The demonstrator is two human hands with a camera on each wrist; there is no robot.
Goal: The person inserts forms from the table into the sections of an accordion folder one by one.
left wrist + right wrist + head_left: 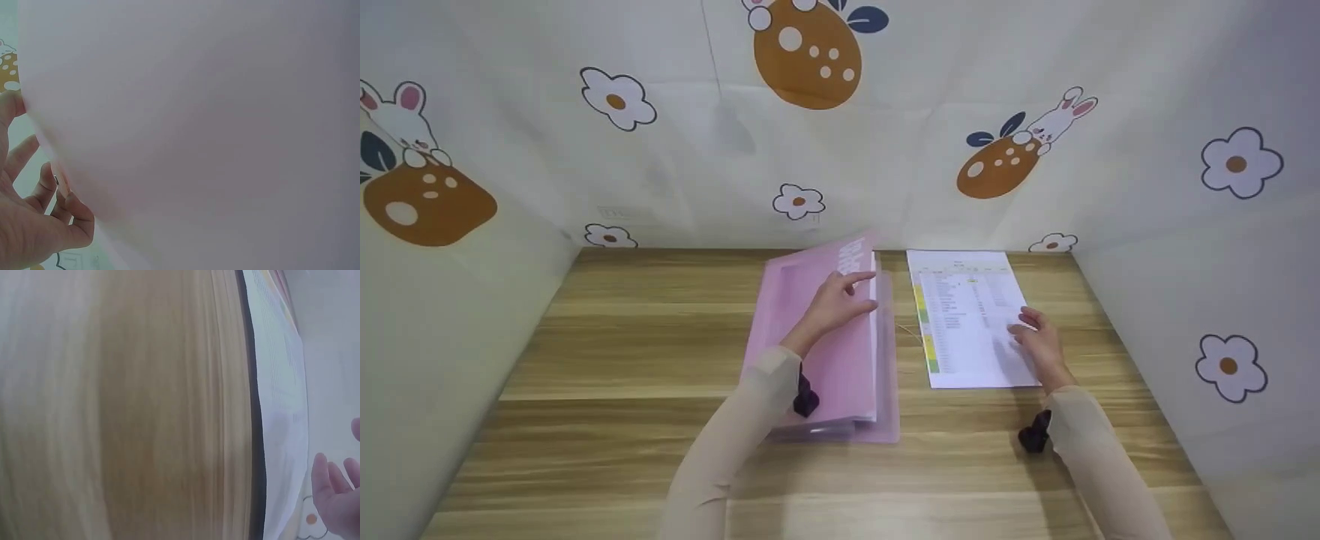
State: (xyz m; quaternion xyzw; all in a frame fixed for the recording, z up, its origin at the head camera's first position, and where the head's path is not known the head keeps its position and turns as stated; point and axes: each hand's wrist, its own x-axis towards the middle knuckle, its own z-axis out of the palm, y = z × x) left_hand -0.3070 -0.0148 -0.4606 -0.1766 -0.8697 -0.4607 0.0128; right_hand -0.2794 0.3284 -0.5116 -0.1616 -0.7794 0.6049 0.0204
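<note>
A pink folder lies on the table, its cover standing slightly raised above white sheets. My left hand is over the cover's right edge, thumb and forefinger spread apart. In the left wrist view the pink cover fills most of the picture, and the left hand's fingertips meet its edge. To the right of the folder lies a printed sheet of paper with a yellow and green strip. My right hand is at the paper's right edge with loosely bent fingers, holding nothing; whether it touches the paper cannot be told.
The wood-grain table runs back to a pale curtain printed with flowers and rabbits, which encloses it at the back and both sides. A thin cord or strip lies between folder and paper.
</note>
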